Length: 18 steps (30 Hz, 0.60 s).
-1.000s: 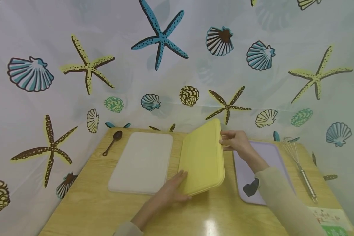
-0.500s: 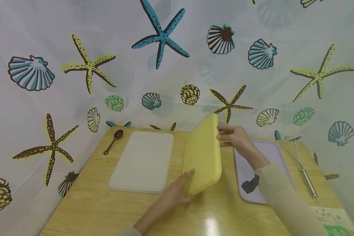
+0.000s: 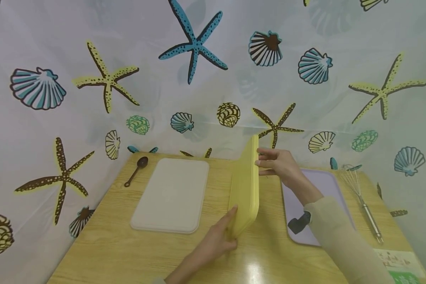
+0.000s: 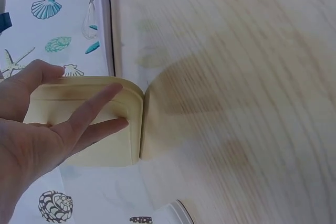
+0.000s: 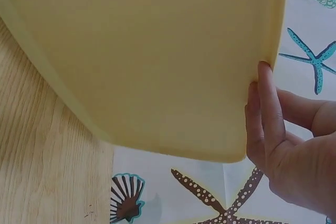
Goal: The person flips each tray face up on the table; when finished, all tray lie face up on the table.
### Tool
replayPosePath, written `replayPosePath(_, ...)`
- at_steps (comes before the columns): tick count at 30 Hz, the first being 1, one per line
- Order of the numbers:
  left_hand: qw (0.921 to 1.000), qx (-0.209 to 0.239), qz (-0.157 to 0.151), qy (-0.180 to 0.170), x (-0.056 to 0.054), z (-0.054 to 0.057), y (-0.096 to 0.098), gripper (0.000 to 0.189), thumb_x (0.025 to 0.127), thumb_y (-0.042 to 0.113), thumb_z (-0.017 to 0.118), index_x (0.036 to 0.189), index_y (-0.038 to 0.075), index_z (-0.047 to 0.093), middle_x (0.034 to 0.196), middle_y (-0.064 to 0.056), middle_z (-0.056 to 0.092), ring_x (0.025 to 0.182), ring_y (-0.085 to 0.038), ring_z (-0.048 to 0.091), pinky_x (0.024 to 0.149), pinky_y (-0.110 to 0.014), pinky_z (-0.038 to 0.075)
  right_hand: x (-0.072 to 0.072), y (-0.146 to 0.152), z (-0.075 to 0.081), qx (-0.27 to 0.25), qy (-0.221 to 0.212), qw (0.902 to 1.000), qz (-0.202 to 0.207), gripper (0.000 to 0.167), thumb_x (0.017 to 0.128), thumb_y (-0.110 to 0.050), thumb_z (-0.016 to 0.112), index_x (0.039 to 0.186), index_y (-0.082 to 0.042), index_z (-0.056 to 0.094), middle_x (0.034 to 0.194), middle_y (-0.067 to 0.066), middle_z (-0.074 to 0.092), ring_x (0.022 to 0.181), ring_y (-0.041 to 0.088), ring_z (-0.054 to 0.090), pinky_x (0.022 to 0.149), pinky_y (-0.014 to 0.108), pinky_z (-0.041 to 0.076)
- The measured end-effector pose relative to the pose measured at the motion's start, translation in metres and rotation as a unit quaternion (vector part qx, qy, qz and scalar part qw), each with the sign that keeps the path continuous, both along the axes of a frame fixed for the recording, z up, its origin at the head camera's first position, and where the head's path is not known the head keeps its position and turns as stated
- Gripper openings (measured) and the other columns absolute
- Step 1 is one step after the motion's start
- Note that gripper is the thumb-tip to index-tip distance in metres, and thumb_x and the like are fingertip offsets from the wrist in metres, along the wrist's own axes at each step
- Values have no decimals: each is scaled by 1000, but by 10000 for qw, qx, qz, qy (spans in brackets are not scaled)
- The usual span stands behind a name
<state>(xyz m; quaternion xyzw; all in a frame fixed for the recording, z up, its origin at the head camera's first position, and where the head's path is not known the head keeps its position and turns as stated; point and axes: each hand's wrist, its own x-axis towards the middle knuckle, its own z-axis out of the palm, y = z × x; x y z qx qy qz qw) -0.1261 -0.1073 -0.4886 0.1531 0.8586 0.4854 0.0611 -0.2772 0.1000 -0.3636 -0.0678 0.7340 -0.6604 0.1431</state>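
Watched over my remote feed, two hands hold a yellow tray (image 3: 244, 185) steeply on edge, between a white tray and a purple one.

On the table (image 3: 103, 244), left to right: a dark spoon (image 3: 136, 172) lies far left beside the white tray (image 3: 172, 195); the left hand (image 3: 216, 238) grips the yellow tray's near end, fingers little bent, thumb opposed; the right hand (image 3: 280, 163) pinches its upper right rim, a spread hold I judge keeps it steady. Whether its lower edge touches down, I cannot tell. The purple tray (image 3: 323, 183) lies flat, a whisk (image 3: 367, 215) alongside; near right, a printed sheet's (image 3: 397, 258) red lettering is too blurred to read.
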Motion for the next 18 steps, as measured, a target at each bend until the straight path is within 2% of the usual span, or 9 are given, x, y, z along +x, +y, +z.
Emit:
replayPosePath(1,9999,44,32,-90,1,2,1,98,73,-3,69,155,16,19,153,-21,28,114,-44,54,48,-21,51,0,-1,0,-39,-21,10000,-8,51,89,1,65,138,2,49,115,17,51,94,16,63,76,33,59)
replayPosePath(2,9998,74,49,-163,1,3,3,99,72,-4,68,155,16,18,153,-22,28,113,-45,55,46,-20,50,0,-2,1,-70,-40,10000,-21,51,89,1,65,138,2,49,117,19,50,94,16,63,76,33,59)
replayPosePath(7,9993,193,56,-328,0,11,8,104,72,-3,67,156,25,12,154,-20,26,123,-47,48,44,-17,47,4,-10,6,-74,-104,9998,-123,51,88,2,66,137,1,50,120,20,50,92,17,64,77,34,59)
replayPosePath(13,9993,355,-13,-120,1,29,10,108,75,-4,68,155,34,5,155,-19,25,122,-46,50,42,-18,48,7,-14,10,-67,-172,9997,-177,51,88,3,65,137,1,50,115,17,51,93,19,63,77,34,59)
replayPosePath(18,9983,542,-174,145,1,46,8,109,77,-4,67,155,34,0,154,-21,26,119,-49,50,42,-18,49,7,-17,11,-165,-278,9994,-140,52,88,4,65,138,-1,50,119,19,50,96,21,62,79,36,58)
